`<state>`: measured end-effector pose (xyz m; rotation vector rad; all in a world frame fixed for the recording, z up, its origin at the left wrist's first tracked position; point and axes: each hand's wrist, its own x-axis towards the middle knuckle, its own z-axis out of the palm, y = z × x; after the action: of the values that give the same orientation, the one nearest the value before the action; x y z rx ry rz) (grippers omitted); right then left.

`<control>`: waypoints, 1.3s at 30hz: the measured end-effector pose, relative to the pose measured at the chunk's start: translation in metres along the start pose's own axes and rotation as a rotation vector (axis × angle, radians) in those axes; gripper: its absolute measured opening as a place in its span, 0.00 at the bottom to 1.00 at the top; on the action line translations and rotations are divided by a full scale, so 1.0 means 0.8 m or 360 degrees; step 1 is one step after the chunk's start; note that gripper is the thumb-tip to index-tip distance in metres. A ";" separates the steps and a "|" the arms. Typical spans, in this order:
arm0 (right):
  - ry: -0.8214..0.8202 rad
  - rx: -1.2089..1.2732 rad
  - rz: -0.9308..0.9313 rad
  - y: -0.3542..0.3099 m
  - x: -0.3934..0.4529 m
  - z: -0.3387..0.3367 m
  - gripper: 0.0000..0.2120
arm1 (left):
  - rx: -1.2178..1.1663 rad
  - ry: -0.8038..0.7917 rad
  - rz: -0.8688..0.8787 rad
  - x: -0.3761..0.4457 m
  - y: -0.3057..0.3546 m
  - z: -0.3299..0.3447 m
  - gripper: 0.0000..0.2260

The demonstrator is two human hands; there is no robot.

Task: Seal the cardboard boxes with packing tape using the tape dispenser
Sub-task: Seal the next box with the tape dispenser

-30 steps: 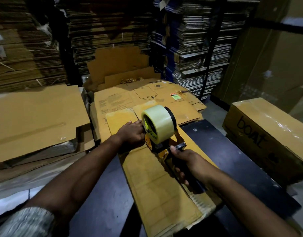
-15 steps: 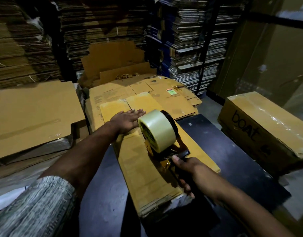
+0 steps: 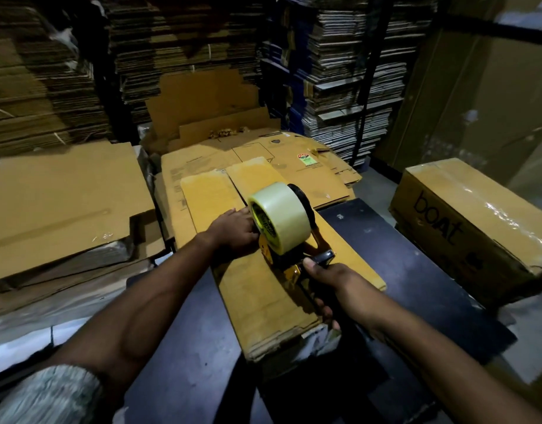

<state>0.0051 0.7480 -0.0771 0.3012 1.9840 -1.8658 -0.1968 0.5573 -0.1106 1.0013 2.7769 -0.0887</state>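
Stacks of flattened cartons wall in a dark bench (image 3: 416,270). On it lies the flat cardboard box (image 3: 263,295). The left hand (image 3: 233,231) rests on it, seemingly to steady it, while the right hand (image 3: 334,283) grips the tape dispenser (image 3: 282,228), set down on the box, likely to start a strip.

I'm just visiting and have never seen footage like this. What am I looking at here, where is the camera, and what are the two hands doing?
There is no machine: a person wears a camera on the head, looking down at both arms. The right hand grips the handle of a tape dispenser carrying a roll of clear tape. The left hand rests on a flattened cardboard box lying on a dark table. A sealed box marked "boat" sits to the right.
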 end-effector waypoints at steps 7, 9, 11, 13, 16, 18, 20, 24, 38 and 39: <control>0.0024 -0.0106 0.0003 -0.026 0.012 -0.007 0.22 | 0.0101 -0.0073 -0.0013 0.023 -0.015 -0.013 0.24; 0.0007 -0.0131 -0.0011 -0.017 -0.017 -0.012 0.24 | 0.0177 -0.0098 0.0014 0.027 -0.021 -0.008 0.22; 0.0042 -0.0153 0.0013 -0.003 -0.048 -0.014 0.24 | 0.0106 -0.0123 0.0050 0.026 -0.023 -0.007 0.32; 0.0072 -0.0132 0.0016 0.009 -0.062 -0.014 0.23 | -0.0026 -0.0088 0.0068 0.027 -0.024 -0.008 0.36; 0.0090 -0.0125 -0.0015 0.014 -0.062 -0.013 0.22 | -0.0058 0.0049 -0.0021 0.028 -0.022 -0.001 0.30; 0.0090 -0.0109 -0.0025 0.014 -0.061 -0.015 0.21 | -0.0114 0.0201 0.0011 0.020 -0.012 0.002 0.33; 0.0096 -0.0111 -0.0037 0.016 -0.059 -0.017 0.21 | -0.0346 0.0297 0.0178 0.012 0.006 0.010 0.35; 0.0092 -0.0127 -0.0021 0.017 -0.056 -0.015 0.20 | -0.0363 0.0215 0.0231 0.003 0.025 0.025 0.36; 0.0181 -0.0029 -0.0053 0.054 -0.090 -0.032 0.22 | -0.0037 -0.0086 0.0048 0.021 0.028 -0.002 0.27; 0.0190 0.0022 -0.0027 0.066 -0.097 -0.034 0.23 | -0.0063 -0.0093 0.0050 0.022 0.028 -0.002 0.26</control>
<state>0.0932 0.7884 -0.0912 0.4101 2.0579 -1.9135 -0.1961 0.5857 -0.1120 1.0159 2.6986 -0.0575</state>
